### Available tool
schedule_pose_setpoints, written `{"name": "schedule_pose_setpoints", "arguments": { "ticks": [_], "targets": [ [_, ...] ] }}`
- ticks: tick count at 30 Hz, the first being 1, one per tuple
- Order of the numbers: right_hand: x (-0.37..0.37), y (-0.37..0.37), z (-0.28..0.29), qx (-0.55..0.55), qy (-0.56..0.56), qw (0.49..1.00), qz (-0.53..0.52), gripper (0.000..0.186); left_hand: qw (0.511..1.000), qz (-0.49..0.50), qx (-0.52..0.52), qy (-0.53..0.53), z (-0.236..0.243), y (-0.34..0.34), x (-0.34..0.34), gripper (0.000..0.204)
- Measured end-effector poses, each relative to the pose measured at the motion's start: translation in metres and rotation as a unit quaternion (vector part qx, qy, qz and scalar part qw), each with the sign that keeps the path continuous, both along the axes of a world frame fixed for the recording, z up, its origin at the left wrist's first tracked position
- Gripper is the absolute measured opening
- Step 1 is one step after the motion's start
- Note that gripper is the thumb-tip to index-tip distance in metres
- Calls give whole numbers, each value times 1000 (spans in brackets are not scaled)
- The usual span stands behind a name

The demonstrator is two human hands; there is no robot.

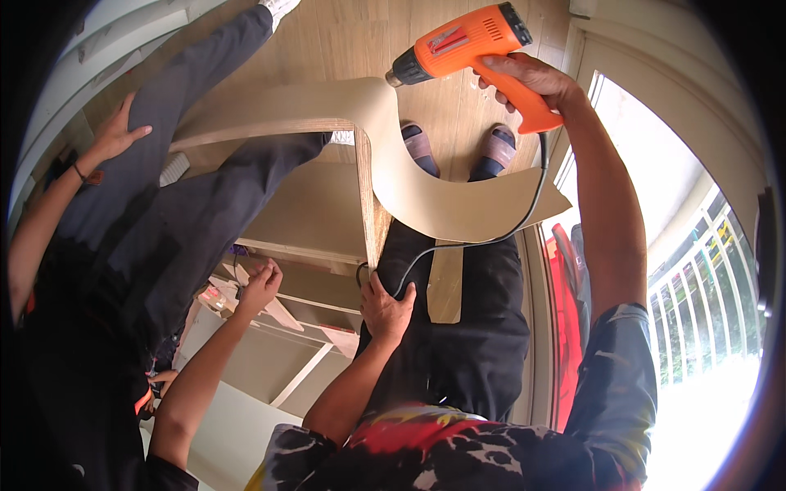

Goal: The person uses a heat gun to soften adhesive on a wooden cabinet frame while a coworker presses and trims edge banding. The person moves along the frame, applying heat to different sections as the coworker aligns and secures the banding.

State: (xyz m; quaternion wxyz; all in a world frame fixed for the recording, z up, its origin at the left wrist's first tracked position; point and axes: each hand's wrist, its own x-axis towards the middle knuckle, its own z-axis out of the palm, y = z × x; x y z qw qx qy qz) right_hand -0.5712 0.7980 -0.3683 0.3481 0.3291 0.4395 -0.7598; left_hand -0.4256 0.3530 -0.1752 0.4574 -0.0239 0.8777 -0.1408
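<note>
My right hand (528,78) is closed around the handle of an orange heat gun (463,41). Its dark nozzle points left and almost meets a beige flexible sheet (458,200). That sheet lies along the panel's top, bends over the corner and hangs in a curve to the right, its end loose. My left hand (386,313) grips the near end of the wooden panel (368,192), whose raw edge shows; some fingers are hidden. The heat gun's black cord (483,242) loops down past the sheet to my left thumb.
At left, a co-worker in dark trousers (237,184) sits astride the panel, one hand (264,282) near wood strips (278,311). A light strip (446,282) lies between my legs. My sandalled feet (494,151) stand beyond the sheet. At right are a door frame (536,327) and white railing (696,286).
</note>
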Motion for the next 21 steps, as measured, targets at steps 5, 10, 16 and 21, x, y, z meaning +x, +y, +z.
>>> {"name": "schedule_pose_setpoints", "arguments": {
  "ticks": [5,10,16,21],
  "targets": [
    [-10,-10,-12,23,-23,999,-2,66,1000,6,-9,-11,2,2,-3,90],
    [-16,12,37,-29,-8,999,27,58,1000,13,-5,-5,2,3,-5,90],
    [-20,25,82,-123,19,992,-1,55,1000,17,-11,-13,0,2,-4,90],
    [-40,22,51,-39,28,997,68,58,1000,14,-3,0,1,1,-3,88]
  ]
}}
